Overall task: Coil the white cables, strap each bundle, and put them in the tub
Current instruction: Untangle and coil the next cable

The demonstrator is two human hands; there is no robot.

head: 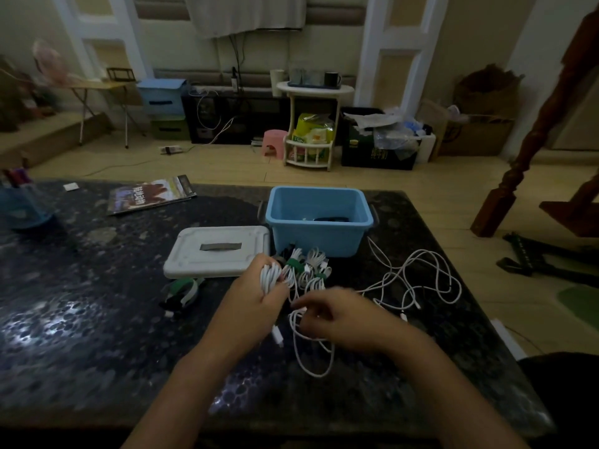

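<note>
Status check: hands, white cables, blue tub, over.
Left hand grips half-wound white cable coil; right hand feeds its slack. Strapped white bundles waiting outside blue plastic tub. Loose white cable tangle right; tub open.

The only camera sat on my head, looking forward and down across the dark stone table (97, 319), close above its near edge, with the room's floor and wall beyond it.
</note>
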